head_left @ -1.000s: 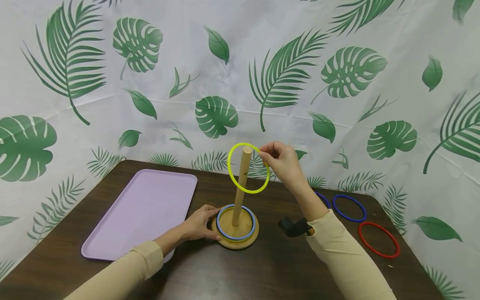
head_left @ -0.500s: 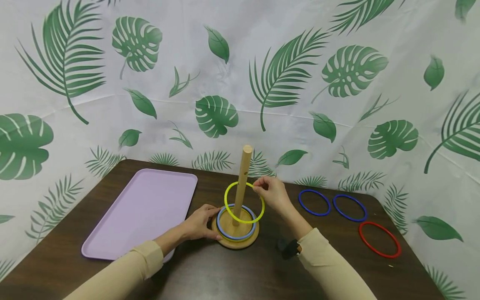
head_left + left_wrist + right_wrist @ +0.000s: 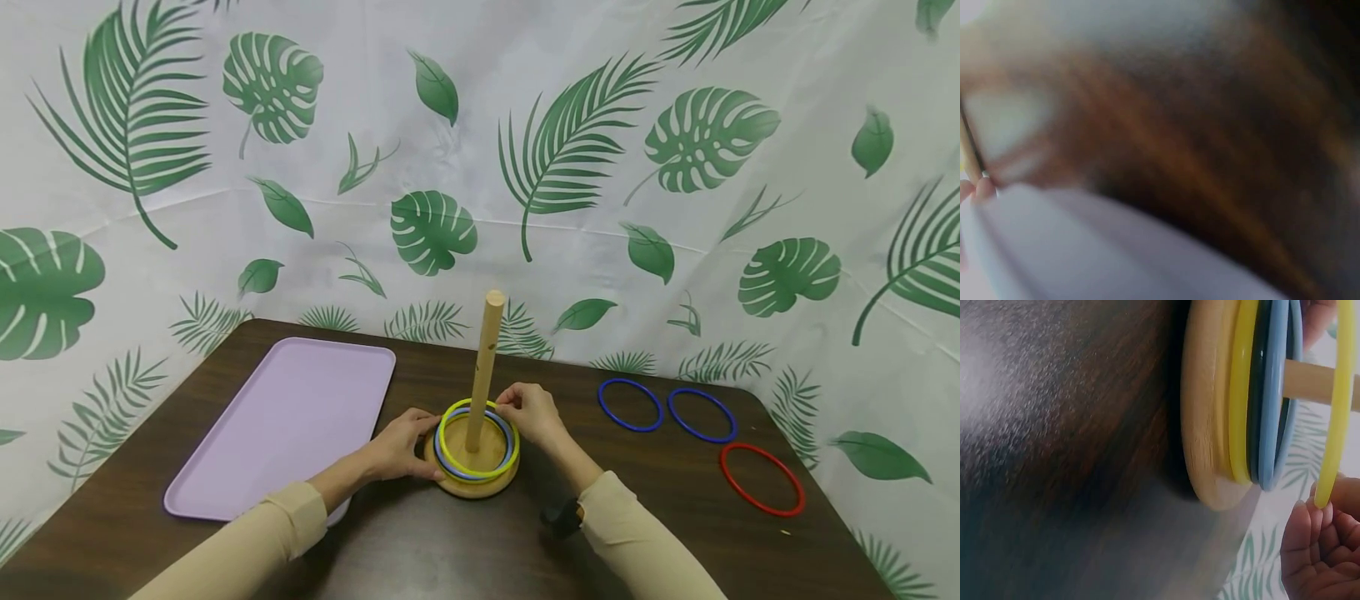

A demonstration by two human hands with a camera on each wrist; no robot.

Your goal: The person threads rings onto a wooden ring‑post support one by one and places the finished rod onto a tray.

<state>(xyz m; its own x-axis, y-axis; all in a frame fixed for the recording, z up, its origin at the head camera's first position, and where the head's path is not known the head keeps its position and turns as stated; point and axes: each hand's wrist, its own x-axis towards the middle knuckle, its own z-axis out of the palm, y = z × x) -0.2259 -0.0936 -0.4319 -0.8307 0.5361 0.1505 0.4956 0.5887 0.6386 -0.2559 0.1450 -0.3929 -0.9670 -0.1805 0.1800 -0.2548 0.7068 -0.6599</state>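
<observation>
In the head view a wooden ring-toss stand has a round base (image 3: 469,492) and an upright peg (image 3: 486,354). My left hand (image 3: 399,447) grips the base's left side, thumb in front and fingers behind. Thumb and fingers of my right hand (image 3: 529,412) pinch a yellow ring (image 3: 1339,400) at its far right side. That ring encircles the peg low down, tilted just above the stacked rings. Beneath it, in the right wrist view, lie a light blue ring (image 3: 1269,394), a dark ring (image 3: 1256,394) and another yellow ring (image 3: 1241,394). The left wrist view is mostly blurred.
Two blue rings (image 3: 631,429) lie flat on the dark wooden table (image 3: 420,550) at the right, with a red ring (image 3: 757,506) nearer the front. A lilac tray (image 3: 292,417) lies to the left. A leaf-printed cloth (image 3: 337,275) hangs behind the table.
My right hand has lowered the yellow ring down around the peg, from near its top to just over the stack. The left hand has stayed on the base.
</observation>
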